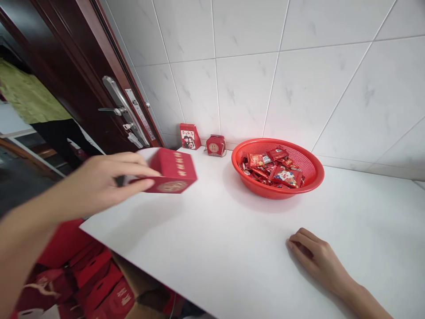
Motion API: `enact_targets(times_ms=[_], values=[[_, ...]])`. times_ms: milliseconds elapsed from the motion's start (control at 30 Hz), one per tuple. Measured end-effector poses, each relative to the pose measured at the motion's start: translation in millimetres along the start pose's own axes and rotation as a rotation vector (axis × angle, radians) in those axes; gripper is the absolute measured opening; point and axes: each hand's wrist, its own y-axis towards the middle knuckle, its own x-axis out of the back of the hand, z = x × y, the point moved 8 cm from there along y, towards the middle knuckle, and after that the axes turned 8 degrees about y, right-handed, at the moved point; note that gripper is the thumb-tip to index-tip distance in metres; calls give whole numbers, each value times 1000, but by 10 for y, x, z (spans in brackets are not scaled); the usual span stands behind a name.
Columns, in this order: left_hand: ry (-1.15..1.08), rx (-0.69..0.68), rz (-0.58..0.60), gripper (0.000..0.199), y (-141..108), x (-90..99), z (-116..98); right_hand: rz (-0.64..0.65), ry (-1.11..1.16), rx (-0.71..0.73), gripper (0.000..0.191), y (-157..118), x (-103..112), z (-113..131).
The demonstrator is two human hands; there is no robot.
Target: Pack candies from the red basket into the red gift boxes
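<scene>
My left hand pinches the edge of a red box with gold print, holding it tilted above the left part of the white table. My right hand rests on the table at the right, fingers curled together with nothing visible in them. Beyond it stands a red plastic basket holding several red-wrapped packets. Against the wall are a small red box with a cartoon print and a small red box with a rope handle.
A cardboard carton below the table's left edge holds several red boxes. A dark red door with a metal handle stands at the left. Past it is a person in a green top. A tiled wall backs the table.
</scene>
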Motion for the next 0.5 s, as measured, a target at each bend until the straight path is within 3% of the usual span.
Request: enact_targets(times_ms=[100,200,267,433,500], values=[[-81,-397,-184,29,161,-227,-888,9,-8,-7,41,1,2,8],[-45,-655,-275,34,145,-558,-1490,2,-35,-5,39,-10,10,1],[-33,-739,-364,34,97,-718,-1733,-27,-42,-2,36,-23,22,-14],[-164,-816,-417,31,-6,-979,-2074,-222,-38,113,14,-44,156,104],[-220,-822,-417,30,-37,-1049,-2167,-313,-84,207,23,-32,241,270]])
